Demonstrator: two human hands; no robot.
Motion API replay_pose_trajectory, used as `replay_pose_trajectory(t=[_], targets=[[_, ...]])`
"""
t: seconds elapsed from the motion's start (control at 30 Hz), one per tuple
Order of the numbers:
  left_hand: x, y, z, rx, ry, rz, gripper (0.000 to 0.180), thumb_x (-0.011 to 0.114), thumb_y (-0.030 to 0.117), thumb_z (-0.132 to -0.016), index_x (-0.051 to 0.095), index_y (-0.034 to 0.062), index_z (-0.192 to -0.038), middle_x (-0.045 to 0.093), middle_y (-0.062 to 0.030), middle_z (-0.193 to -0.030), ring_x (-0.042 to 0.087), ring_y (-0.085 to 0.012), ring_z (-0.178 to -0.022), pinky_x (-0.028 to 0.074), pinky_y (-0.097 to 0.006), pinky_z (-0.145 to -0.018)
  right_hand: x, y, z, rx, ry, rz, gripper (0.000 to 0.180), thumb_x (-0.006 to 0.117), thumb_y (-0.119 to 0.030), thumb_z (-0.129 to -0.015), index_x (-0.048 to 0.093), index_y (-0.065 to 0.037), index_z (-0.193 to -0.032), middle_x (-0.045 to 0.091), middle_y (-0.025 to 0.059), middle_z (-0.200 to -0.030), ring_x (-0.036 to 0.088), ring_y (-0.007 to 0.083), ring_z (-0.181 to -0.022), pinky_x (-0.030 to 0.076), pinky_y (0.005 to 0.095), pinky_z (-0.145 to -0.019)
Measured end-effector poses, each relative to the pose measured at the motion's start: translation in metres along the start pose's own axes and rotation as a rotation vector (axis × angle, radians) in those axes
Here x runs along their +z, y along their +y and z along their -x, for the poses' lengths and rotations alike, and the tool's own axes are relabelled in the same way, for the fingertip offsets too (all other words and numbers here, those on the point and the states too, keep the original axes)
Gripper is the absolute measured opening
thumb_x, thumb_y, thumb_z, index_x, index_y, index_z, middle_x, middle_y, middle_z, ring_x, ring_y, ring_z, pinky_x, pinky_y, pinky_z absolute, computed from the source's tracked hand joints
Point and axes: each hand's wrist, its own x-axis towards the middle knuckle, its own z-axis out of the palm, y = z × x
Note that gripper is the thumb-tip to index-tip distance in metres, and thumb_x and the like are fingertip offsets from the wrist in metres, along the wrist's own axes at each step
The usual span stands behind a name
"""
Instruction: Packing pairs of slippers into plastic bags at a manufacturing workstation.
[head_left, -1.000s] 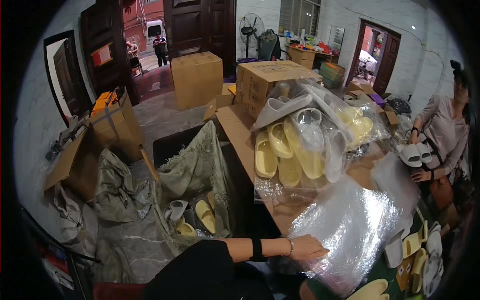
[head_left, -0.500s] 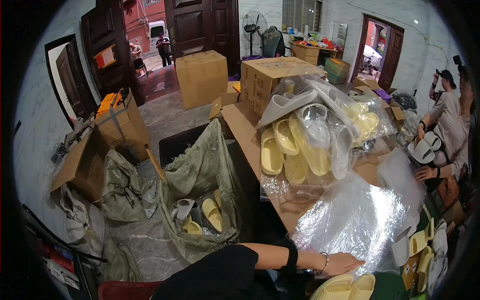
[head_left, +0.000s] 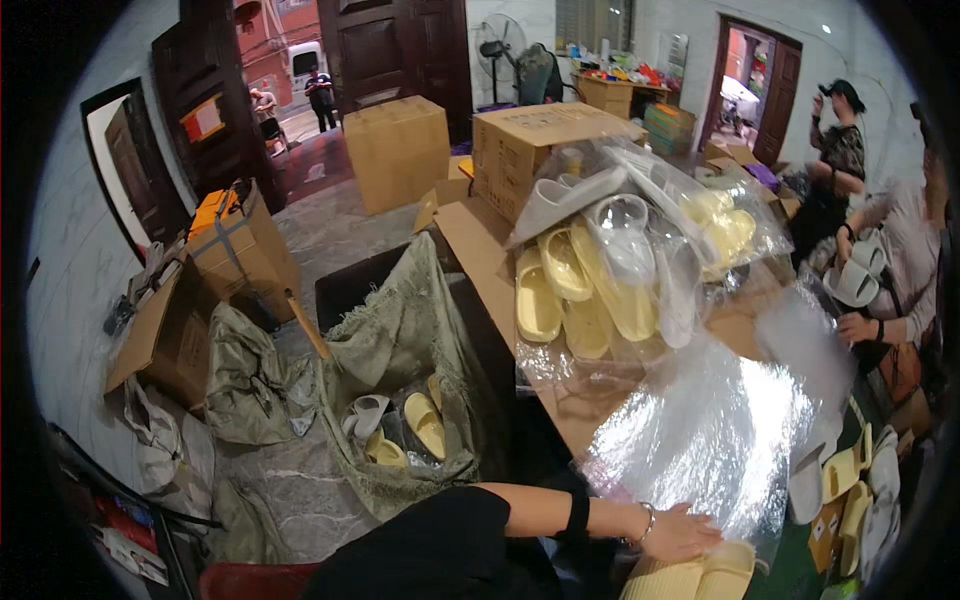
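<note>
My left hand (head_left: 683, 533) reaches across from the lower edge, with a bracelet at the wrist and a black band on the forearm. Its fingers are stretched out flat, palm down, over the edge of a clear plastic bag (head_left: 705, 430) and against a pair of pale yellow slippers (head_left: 668, 580). The bag lies flat and shiny on the cardboard-covered table. Beyond it is a heap of bagged yellow and grey slippers (head_left: 625, 265). My right hand is out of view.
A green woven sack (head_left: 395, 350) holding several slippers stands left of the table. More slippers (head_left: 848, 480) are at the right, where a co-worker's hands (head_left: 858, 325) hold a grey pair. Cardboard boxes (head_left: 398, 150) stand behind; another person (head_left: 840, 140) is at the far right.
My left hand has gone from fingers drawn together at the bag's edge to stretched out flat beside the slippers. The head view has shifted slightly. The person at the far right shows more fully.
</note>
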Motion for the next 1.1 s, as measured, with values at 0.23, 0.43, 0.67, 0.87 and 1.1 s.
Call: replay_pose_trajectory(t=[0.23, 0.43, 0.67, 0.87, 1.1], targets=[[-0.035, 0.008, 0.017, -0.155, -0.023, -0.078, 0.052, 0.037, 0.033, -0.095, 0.03, 0.0114, -0.142, 0.016, -0.0142, -0.152, 0.019, -0.03, -0.139, 0.021, -0.055, -0.107, -0.074, -0.037, 0.113, 0.343, -0.033, 0.257, 0.049, 0.057, -0.026, -0.082, 0.051, -0.007, -0.127, 0.038, 0.0175, -0.14, 0.022, 0.037, -0.135, 0.008, 0.0539, -0.111], [-0.03, 0.0, 0.024, -0.01, -0.014, 0.019, 0.051, 0.029, 0.025, -0.097, 0.024, 0.0058, -0.144, 0.021, -0.0118, -0.151, 0.014, -0.0321, -0.14, 0.01, -0.05, -0.111, -0.057, -0.031, 0.1, 0.255, 0.131, 0.37, 0.045, 0.059, -0.007, -0.069, 0.057, 0.001, -0.113, 0.052, 0.0184, -0.12, 0.037, 0.0401, -0.12, 0.021, 0.0552, -0.105], [-0.006, 0.035, 0.022, 0.016, 0.002, -0.35, 0.052, 0.034, 0.024, -0.096, 0.024, 0.0084, -0.144, 0.022, -0.011, -0.15, 0.012, -0.0309, -0.141, 0.006, -0.052, -0.111, -0.054, -0.029, 0.104, 0.252, 0.139, 0.38, 0.045, 0.06, -0.01, -0.069, 0.057, 0.002, -0.112, 0.053, 0.0173, -0.118, 0.038, 0.0387, -0.12, 0.023, 0.054, -0.103], [0.009, 0.074, 0.024, 0.16, 0.008, -0.249, 0.052, 0.038, 0.023, -0.095, 0.027, 0.0062, -0.143, 0.023, -0.0131, -0.149, 0.012, -0.0302, -0.141, 0.004, -0.052, -0.111, -0.043, -0.021, 0.081, 0.194, 0.252, 0.286, 0.036, 0.06, -0.022, -0.073, 0.06, 0.002, -0.099, 0.056, 0.0165, -0.104, 0.047, 0.0381, -0.106, 0.029, 0.0542, -0.099], [0.025, 0.097, 0.044, 0.313, -0.203, -0.054, 0.051, 0.031, 0.023, -0.098, 0.017, 0.0091, -0.146, 0.017, -0.0109, -0.152, 0.009, -0.0307, -0.141, -0.001, -0.052, -0.111, -0.032, -0.004, -0.007, 0.22, 0.186, 0.448, 0.029, 0.056, -0.018, -0.08, 0.056, 0.005, -0.098, 0.054, 0.0208, -0.107, 0.045, 0.042, -0.106, 0.029, 0.0549, -0.098]])
